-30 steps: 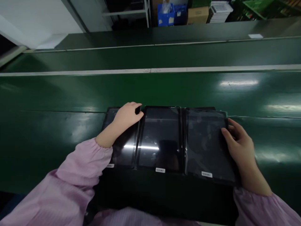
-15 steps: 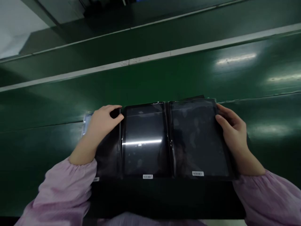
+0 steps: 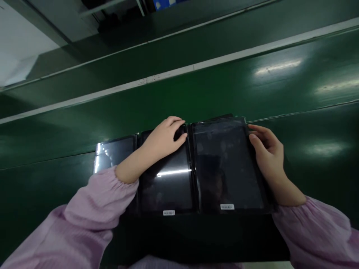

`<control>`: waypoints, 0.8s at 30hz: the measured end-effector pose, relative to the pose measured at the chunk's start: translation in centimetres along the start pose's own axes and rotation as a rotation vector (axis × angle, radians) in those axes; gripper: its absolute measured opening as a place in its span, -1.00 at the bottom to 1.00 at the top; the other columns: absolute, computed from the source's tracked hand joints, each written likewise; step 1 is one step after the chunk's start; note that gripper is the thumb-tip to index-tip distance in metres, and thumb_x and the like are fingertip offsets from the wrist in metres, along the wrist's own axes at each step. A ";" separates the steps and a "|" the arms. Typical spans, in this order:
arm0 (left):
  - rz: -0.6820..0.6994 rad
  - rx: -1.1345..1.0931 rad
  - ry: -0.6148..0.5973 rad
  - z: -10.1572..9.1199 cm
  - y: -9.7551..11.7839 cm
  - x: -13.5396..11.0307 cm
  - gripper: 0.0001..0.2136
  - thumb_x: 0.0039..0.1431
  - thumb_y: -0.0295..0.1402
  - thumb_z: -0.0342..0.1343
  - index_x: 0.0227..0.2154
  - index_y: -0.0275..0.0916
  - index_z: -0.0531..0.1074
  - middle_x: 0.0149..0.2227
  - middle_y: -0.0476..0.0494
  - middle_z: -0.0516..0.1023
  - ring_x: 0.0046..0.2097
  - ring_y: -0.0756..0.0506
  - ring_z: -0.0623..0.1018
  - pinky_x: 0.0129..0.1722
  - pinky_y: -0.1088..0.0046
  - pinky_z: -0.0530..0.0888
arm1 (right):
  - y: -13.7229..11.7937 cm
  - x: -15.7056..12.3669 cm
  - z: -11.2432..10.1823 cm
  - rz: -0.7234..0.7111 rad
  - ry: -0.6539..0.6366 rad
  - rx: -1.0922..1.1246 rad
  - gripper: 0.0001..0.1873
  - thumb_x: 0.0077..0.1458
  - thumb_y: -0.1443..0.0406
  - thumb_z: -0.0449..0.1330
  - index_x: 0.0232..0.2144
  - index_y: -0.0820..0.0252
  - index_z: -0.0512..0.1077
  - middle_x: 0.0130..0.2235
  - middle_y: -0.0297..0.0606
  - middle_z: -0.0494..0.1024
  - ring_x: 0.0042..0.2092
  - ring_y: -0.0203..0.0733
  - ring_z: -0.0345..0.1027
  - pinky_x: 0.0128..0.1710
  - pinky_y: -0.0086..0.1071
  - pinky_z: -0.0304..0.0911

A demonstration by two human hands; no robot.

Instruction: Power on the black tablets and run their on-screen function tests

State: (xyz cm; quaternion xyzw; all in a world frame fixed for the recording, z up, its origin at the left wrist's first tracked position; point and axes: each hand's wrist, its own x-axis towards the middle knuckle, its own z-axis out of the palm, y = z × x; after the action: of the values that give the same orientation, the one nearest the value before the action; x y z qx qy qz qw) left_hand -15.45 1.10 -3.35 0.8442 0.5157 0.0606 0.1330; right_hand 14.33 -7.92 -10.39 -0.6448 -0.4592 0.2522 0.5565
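Panel row: lying side by side on the smooth green worktop (image 3: 185,99); running from a thin, glossy left black panel (image 3: 119,147), catching glare, through a matching middle black panel (image 3: 168,190) to a matching right black panel (image 3: 224,164)
Left hand (image 3: 165,138): reaching across the middle black panel, spreading thumb and fingers apart near its far right corner; not visibly grasping anything; cannot tell whether pressing on the surface
Right hand (image 3: 266,151): gripping the right black panel by its right edge; placing the thumb at the rim, curling the other fingers partly out of sight
Small white printed stickers (image 3: 227,207): sitting at the near edges of the middle and right panels; showing print too small to read
Handling: probably staying stiff and fairly light; likely sliding easily, judging by the gloss; probably scratching or cracking under a knock
Hold: best taking by opposite side edges, keeping fingertips off the face
Flat black piece (image 3: 224,117): peeking out behind the right black panel; mostly hiding
Blue box-like container (image 3: 165,3): standing beyond the worktop, running out of view at the top; not showing any contents
Grey metal shelf (image 3: 102,8): standing left of the container; fading into shadow
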 end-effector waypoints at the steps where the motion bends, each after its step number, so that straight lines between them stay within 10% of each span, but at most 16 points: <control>1: -0.009 0.023 -0.017 0.3 1.0 0.7 -0.48 0.39 -0.15 0.01 0.27 -0.32 0.50 0.27 -0.35 0.46 0.29 -0.31 0.49 0.38 0.08 0.42 | 0.0 -0.1 -0.1 -0.005 0.010 0.002 -0.66 0.18 0.07 0.32 -0.05 0.04 0.62 -0.19 -0.23 0.70 -0.16 -0.04 0.62 -0.18 -0.18 0.59; 17: -0.168 0.018 -0.029 0.3 2.2 1.7 -0.62 0.38 -0.30 0.06 0.13 -0.31 0.59 0.13 -0.31 0.58 0.17 -0.30 0.57 0.26 0.14 0.48 | 1.2 -0.6 -1.2 -0.100 -0.274 0.053 -0.19 0.36 -0.08 0.23 0.52 -0.09 0.16 0.23 -0.16 0.63 0.18 0.04 0.56 0.17 -0.01 0.50; 24: -0.065 -0.029 0.119 -0.6 0.3 -2.1 -0.38 0.48 -0.11 -0.12 0.47 -0.31 0.19 0.44 -0.39 0.30 0.48 -0.32 0.28 0.52 -0.04 0.18 | 1.7 -0.1 -1.2 -0.208 -0.318 -0.012 -0.13 0.39 -0.12 0.15 0.58 -0.18 -0.05 0.52 -0.12 0.25 0.35 0.06 0.42 0.26 0.02 0.45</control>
State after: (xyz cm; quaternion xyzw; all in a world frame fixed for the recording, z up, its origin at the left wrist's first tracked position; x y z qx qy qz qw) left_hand -16.30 -0.74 -2.61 0.8200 0.5487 0.1138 0.1165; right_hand 15.83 -8.49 -11.72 -0.5492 -0.6071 0.2890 0.4962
